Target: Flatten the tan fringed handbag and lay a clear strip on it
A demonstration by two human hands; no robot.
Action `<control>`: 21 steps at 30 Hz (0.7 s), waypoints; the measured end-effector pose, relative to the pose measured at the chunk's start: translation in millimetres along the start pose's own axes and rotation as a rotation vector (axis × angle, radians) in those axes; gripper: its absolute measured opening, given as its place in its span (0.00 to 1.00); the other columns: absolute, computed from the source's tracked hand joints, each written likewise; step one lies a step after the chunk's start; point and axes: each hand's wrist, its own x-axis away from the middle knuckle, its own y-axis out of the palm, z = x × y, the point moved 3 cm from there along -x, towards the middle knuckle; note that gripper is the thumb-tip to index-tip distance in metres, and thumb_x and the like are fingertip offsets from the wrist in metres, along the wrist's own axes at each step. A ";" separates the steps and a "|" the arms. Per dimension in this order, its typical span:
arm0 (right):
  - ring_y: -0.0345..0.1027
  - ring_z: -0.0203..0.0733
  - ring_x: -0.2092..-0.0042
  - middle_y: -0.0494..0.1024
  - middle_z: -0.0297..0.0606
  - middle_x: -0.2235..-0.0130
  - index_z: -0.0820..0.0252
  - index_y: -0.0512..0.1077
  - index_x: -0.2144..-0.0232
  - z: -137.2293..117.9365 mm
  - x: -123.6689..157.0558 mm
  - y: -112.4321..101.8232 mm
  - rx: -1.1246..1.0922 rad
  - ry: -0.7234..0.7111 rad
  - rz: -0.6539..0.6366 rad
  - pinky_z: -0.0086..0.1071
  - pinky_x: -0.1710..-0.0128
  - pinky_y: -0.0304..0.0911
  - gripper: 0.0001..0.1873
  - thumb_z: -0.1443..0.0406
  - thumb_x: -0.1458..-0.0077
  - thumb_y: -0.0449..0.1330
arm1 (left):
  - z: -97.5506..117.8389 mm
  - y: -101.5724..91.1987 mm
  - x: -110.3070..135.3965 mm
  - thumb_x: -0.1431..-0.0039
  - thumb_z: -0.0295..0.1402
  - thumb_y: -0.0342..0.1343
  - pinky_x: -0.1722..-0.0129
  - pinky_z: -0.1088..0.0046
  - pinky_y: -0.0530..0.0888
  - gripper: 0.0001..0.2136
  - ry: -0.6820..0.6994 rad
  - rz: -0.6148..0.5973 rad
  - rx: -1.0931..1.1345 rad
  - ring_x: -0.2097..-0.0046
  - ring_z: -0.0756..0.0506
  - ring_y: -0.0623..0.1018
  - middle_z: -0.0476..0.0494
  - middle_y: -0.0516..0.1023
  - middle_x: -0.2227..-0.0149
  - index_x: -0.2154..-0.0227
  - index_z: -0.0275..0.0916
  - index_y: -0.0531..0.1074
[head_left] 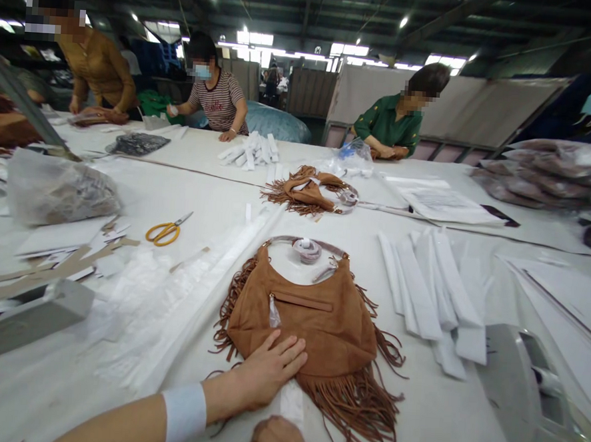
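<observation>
A tan suede handbag (314, 315) with fringe along its edges lies flat on the white table (217, 196) in front of me, its strap looped at the top around a small roll of tape (307, 249). My left hand (266, 372) rests flat on the bag's lower left corner, fingers stretched out. Only the top of my right hand (277, 440) shows at the bottom edge, curled over a white paper strip (292, 402) that runs under the bag's fringe; its fingers are hidden.
White paper strips (436, 296) lie fanned to the right, by a grey tape dispenser (540, 396). Yellow scissors (166, 231), a plastic bag (60, 190) and paper scraps sit left. A second fringed bag (307, 192) lies farther back. Three people work at the far side.
</observation>
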 end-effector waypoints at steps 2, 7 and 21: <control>0.70 0.39 0.69 0.76 0.38 0.71 0.59 0.70 0.70 28.1 15.2 -32.0 0.067 0.126 0.045 0.30 0.70 0.67 0.15 0.75 0.46 0.45 | -3.0 1.7 2.2 0.37 0.32 0.40 0.37 0.45 0.50 0.30 0.036 0.017 -0.007 0.32 0.36 0.48 0.37 0.41 0.31 0.34 0.36 0.39; 0.74 0.38 0.62 0.79 0.38 0.65 0.57 0.71 0.63 89.2 40.5 -107.2 0.032 0.235 -0.010 0.29 0.62 0.71 0.21 0.79 0.49 0.44 | -2.4 -4.7 3.7 0.37 0.30 0.39 0.38 0.46 0.53 0.29 0.057 0.081 -0.033 0.33 0.36 0.49 0.37 0.43 0.31 0.34 0.35 0.39; 0.73 0.48 0.63 0.77 0.42 0.72 0.62 0.71 0.74 294.1 -149.4 -38.6 -0.060 1.083 -0.222 0.36 0.61 0.64 0.06 0.65 0.49 0.59 | -9.9 -22.9 -7.6 0.32 0.37 0.40 0.49 0.63 0.68 0.18 0.103 0.344 -0.245 0.45 0.45 0.69 0.46 0.67 0.40 0.43 0.40 0.62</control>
